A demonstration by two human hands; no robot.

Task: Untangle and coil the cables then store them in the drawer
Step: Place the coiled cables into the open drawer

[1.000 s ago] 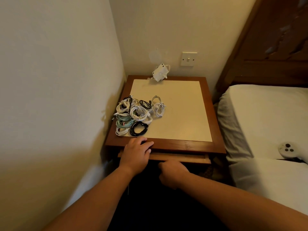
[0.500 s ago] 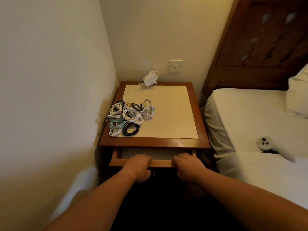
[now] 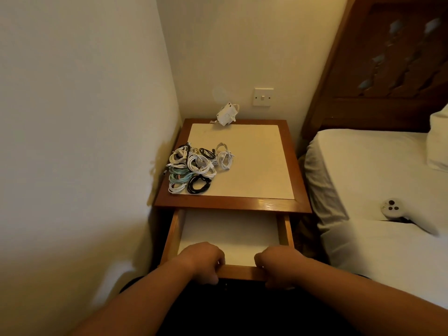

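Nearest: left grip [image 3: 203, 259] and right grip [image 3: 276, 263], both curled over the front rail of the wooden drawer [image 3: 238, 271], side by side yet apart. Drawer standing open below the worktop [image 3: 257, 166], pale lining visible. Farther, at the worktop's left edge: heap of coiled cables [image 3: 194, 168], white, teal and black, outside the drawer. At the back edge: white charger block [image 3: 226, 115], below a wall switch [image 3: 263, 97]. To the right: bed [image 3: 375, 166] with a white controller [image 3: 391, 208].

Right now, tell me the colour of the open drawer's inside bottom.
White, between brown wooden sides of the drawer; the head view shows it best.
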